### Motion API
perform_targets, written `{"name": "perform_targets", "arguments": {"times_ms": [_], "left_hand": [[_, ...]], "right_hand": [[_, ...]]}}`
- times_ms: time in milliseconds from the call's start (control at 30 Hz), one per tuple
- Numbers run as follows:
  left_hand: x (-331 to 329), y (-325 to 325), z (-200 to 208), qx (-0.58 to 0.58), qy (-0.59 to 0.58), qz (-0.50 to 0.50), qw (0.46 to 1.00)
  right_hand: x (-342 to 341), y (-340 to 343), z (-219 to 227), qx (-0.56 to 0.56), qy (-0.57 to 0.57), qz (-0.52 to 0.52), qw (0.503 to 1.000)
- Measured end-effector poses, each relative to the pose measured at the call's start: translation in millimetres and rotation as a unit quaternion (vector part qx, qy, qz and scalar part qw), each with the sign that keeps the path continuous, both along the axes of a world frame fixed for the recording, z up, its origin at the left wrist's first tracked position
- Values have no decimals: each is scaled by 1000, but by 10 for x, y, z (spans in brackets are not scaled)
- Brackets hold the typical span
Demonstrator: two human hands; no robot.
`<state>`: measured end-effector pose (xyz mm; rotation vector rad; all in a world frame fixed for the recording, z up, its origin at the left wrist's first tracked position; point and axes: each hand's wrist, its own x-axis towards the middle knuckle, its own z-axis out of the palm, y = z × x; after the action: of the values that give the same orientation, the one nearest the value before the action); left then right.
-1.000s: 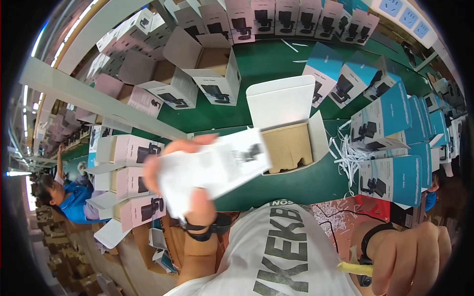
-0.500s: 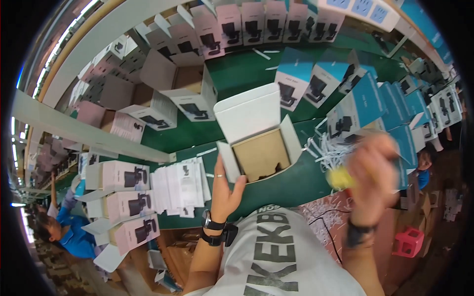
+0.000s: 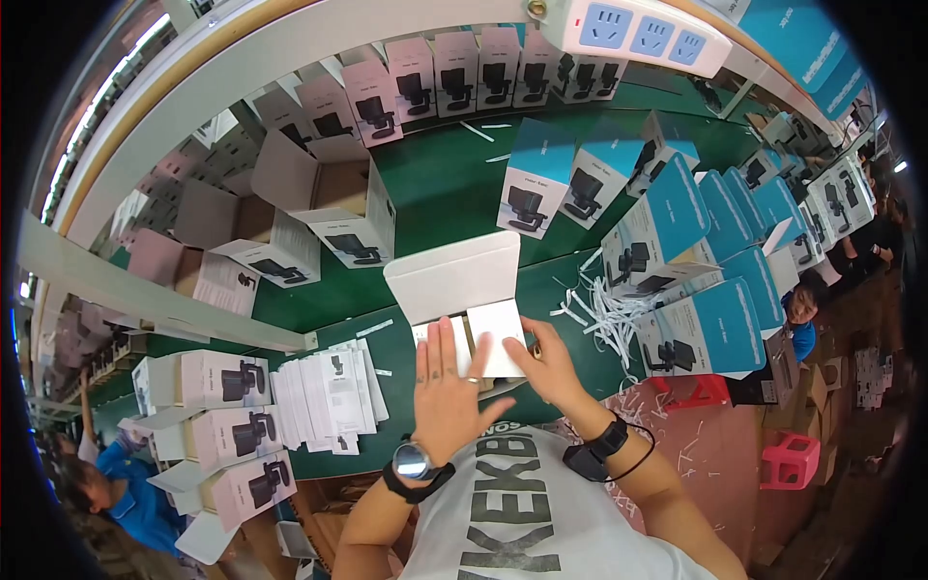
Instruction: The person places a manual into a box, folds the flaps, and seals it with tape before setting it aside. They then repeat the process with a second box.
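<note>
A white cardboard box [image 3: 454,275] stands in front of me on the green bench, its long lid flap raised at the back. Both side flaps are folded inward over the opening. My left hand [image 3: 448,391] lies flat across the left flap, fingers stretched out and thumb spread. On the other side, my right hand [image 3: 548,365] grips the box's edge, with the thumb at the right flap [image 3: 495,340] and the fingers bent round the side. Most of the inside is covered by the flaps and hands. No yellow object shows now.
White paper strips [image 3: 614,314] lie heaped to the right beside blue-and-white boxes [image 3: 691,329]. Leaflets [image 3: 329,396] are stacked left, next to open boxes [image 3: 232,382]. A power strip [image 3: 643,34] hangs above. A pink stool [image 3: 791,459] stands on the floor; co-workers sit either side.
My right hand has come from the right to the box, and the yellow object it held is out of sight. My left hand has moved onto the flap. Both side flaps have folded inward.
</note>
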<state>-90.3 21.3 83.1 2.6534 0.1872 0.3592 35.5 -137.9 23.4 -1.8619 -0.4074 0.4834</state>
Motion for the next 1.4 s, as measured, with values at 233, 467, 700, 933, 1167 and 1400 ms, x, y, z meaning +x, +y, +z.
{"name": "perform_targets", "arguments": {"times_ms": [233,467,700,933,1167,1400], "left_hand": [[141,130,-479,153,7,-78,985],[-74,-66,-278,121,52,-96,987],[-57,-100,-249,68,49,-86,993],[-77,-85,-299,60,43,-84,994],[-140,-16,-288,51,50,-87,994],[-195,52,-311,49,41,-91,994]], "right_hand": [[-364,-559,-350,247,481,-93,836],[-390,-739,-417,133,203,-87,966],[332,-128,441,-66,-337,6,939],[391,-84,384,-112,-389,15,914],[213,-13,263,-76,-367,-37,926],[-2,140,544,-67,-336,42,939]]}}
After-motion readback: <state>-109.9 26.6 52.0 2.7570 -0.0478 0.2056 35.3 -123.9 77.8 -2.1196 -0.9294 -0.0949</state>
